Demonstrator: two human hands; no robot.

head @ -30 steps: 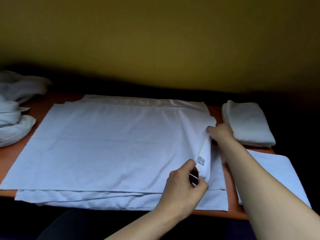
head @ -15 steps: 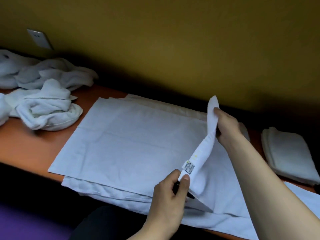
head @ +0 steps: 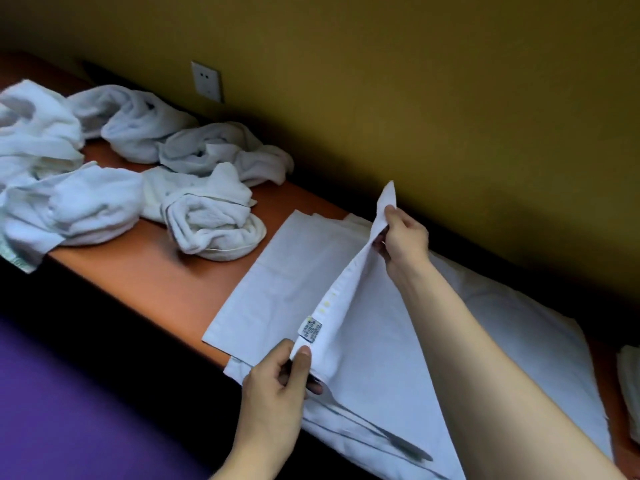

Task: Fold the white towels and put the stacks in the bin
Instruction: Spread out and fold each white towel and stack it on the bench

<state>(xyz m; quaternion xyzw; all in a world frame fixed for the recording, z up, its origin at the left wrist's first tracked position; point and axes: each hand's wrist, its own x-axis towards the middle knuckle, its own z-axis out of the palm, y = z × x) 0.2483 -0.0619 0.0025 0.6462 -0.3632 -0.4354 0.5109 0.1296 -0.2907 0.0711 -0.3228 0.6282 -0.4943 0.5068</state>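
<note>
**Towel Edge Lifted Over an Orange Counter**

On an orange counter [head: 152,271] set against a mustard-yellow wall [head: 415,98], a flat white towel [head: 287,289] lies spread, its near edge hanging over the counter's front. The left hand [head: 273,400] pinches one corner of the raised hem between thumb and fingers, just below a small printed label [head: 310,330]. The right hand [head: 403,240] grips the far corner, holding it up so the hem runs taut between both hands. To the left lies a heap of crumpled white towels [head: 114,174]. A pale wall socket [head: 206,81] sits above the heap. A folded towel [head: 628,389] shows at the right edge. Purple flooring [head: 69,410] lies below the counter.
</note>
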